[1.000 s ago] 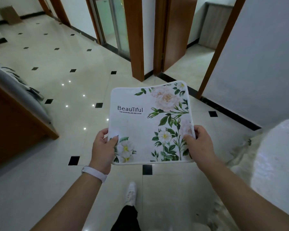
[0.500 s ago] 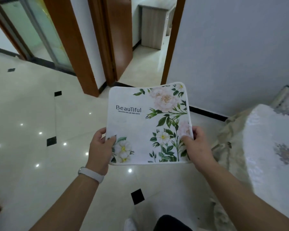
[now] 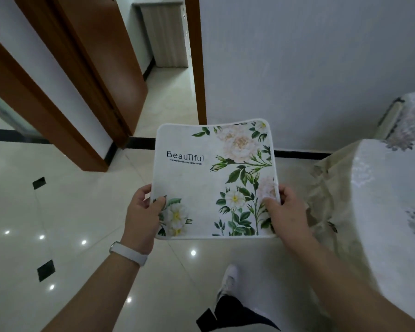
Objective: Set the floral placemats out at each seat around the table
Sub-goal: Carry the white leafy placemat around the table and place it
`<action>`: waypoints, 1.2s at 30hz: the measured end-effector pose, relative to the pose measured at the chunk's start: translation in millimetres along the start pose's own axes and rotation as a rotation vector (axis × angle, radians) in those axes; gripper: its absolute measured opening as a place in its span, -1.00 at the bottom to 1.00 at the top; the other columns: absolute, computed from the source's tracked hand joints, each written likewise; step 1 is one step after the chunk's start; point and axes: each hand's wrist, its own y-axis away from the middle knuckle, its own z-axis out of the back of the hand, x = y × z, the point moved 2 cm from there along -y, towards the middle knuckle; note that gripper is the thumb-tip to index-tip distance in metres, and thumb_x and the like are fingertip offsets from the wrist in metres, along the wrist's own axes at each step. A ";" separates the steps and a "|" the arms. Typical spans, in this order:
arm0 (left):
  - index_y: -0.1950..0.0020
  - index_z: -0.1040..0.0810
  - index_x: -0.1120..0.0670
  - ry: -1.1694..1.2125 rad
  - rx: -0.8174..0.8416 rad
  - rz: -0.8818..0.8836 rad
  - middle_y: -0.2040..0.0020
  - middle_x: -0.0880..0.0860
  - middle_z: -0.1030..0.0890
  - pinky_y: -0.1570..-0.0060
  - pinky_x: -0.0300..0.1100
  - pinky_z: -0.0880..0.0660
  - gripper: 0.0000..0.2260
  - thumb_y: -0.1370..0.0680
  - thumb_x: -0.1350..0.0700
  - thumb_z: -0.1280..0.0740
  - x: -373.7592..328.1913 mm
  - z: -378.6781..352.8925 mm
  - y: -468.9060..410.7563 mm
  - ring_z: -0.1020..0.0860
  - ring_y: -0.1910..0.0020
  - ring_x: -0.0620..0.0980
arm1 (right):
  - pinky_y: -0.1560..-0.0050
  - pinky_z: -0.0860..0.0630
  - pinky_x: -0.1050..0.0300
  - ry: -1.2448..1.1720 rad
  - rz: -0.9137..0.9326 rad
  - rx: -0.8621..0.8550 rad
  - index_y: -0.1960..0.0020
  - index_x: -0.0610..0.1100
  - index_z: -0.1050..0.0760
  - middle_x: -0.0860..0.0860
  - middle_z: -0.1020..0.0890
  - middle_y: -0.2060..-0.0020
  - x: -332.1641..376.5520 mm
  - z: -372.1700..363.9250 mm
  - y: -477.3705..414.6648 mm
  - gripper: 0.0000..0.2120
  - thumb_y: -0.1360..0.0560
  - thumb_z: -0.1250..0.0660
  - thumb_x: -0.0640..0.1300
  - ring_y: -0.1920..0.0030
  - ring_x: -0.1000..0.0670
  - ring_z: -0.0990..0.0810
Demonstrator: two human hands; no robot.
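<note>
A white floral placemat [image 3: 201, 180] printed with "Beautiful" and green-leaved flowers is held flat in front of me, above the floor. My left hand [image 3: 143, 212] grips its near left corner, thumb on top. Its near right edge is pinched by my right hand [image 3: 286, 212]. The table [image 3: 393, 207], draped in a pale flowered cloth that hangs down its side, stands at the right, just beyond my right hand.
A grey wall [image 3: 309, 68] rises straight ahead. An open doorway with brown wooden frames [image 3: 197, 61] and a brown door [image 3: 106, 56] lies ahead left. Glossy tiled floor [image 3: 58, 212] spreads to the left. My foot in a white shoe [image 3: 228, 279] is below the mat.
The view has swung to the right: the table now fills more of the right side and the wall is closer. Both hands keep the same hold on the placemat.
</note>
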 end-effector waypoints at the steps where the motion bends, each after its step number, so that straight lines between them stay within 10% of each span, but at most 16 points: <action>1: -0.06 -0.50 -0.05 -0.006 -0.001 0.008 0.10 0.16 -0.66 0.08 0.12 -0.58 -0.75 -0.55 0.30 -0.30 -5.7 -11.2 -14.3 -0.64 0.12 0.22 | 0.23 -0.58 0.06 -0.001 -0.001 0.003 -0.01 -0.03 -0.49 0.00 -0.65 0.18 5.7 -0.2 -16.4 -0.87 -0.49 -0.31 -0.19 0.22 -0.02 -0.64; 13: -0.21 -0.45 0.11 0.047 0.122 -0.025 0.07 0.16 -0.64 0.03 0.11 -0.57 -0.73 -0.55 0.34 -0.28 -72.3 -170.9 -149.0 -0.61 0.11 0.21 | 0.13 -0.66 -0.08 -0.100 0.006 -0.100 -0.10 -0.04 -0.47 -0.02 -0.66 0.06 72.6 50.1 -176.8 -0.85 -0.54 -0.28 -0.19 0.13 -0.03 -0.68; 27: -0.04 -0.50 0.01 0.021 0.489 -0.003 0.09 0.07 -0.65 0.31 -0.19 -0.59 -0.76 -0.54 0.35 -0.29 -100.9 -381.3 -334.7 -0.65 0.23 -0.01 | 0.41 -0.49 0.32 -0.079 -0.100 -0.499 -0.08 -0.03 -0.49 0.07 -0.65 0.15 89.8 101.2 -349.6 -0.85 -0.54 -0.31 -0.19 0.30 0.17 -0.64; 36: -0.04 -0.52 -0.01 -0.060 0.805 -0.026 0.08 0.06 -0.67 0.12 -0.07 -0.59 -0.76 -0.53 0.33 -0.32 -146.1 -543.1 -435.8 -0.65 0.12 0.08 | 0.26 -0.60 -0.09 -0.020 -0.186 -0.809 0.10 0.05 -0.47 -0.15 -0.60 0.21 132.6 127.6 -446.7 -0.93 -0.49 -0.34 -0.11 0.27 -0.19 -0.58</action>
